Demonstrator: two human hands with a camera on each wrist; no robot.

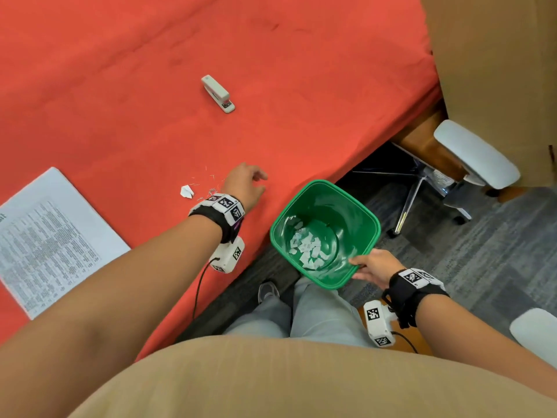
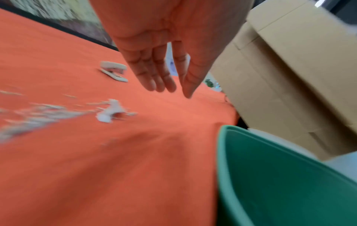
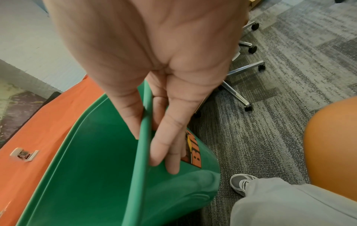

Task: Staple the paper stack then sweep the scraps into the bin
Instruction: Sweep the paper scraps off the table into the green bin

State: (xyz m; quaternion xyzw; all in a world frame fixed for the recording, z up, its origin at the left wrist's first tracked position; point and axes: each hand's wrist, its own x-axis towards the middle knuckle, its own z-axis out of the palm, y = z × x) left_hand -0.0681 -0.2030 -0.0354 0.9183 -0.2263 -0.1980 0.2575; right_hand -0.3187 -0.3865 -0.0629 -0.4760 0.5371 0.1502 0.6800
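A green bin (image 1: 366, 217) (image 2: 270, 175) (image 3: 92, 175) is held just below the edge of the red-covered table (image 1: 150, 86), with several white paper scraps (image 1: 307, 248) at its bottom. My right hand (image 1: 373, 265) (image 3: 154, 125) pinches the bin's near rim, thumb inside and fingers outside. My left hand (image 1: 245, 184) (image 2: 168, 73) hovers over the table with straight fingers, holding nothing. A white scrap (image 1: 187, 191) (image 2: 111, 111) and loose staples (image 1: 208, 184) lie just left of it. The beige stapler (image 1: 217, 93) (image 2: 114, 71) (image 3: 24, 154) lies farther back. The printed paper stack (image 1: 51, 236) rests at the left.
An office chair (image 1: 470, 152) with a wheeled metal base (image 3: 243, 85) stands to the right on grey carpet. Cardboard boxes (image 2: 289, 68) rise beyond the table's right end. My legs and a grey shoe (image 3: 241, 183) are below the bin.
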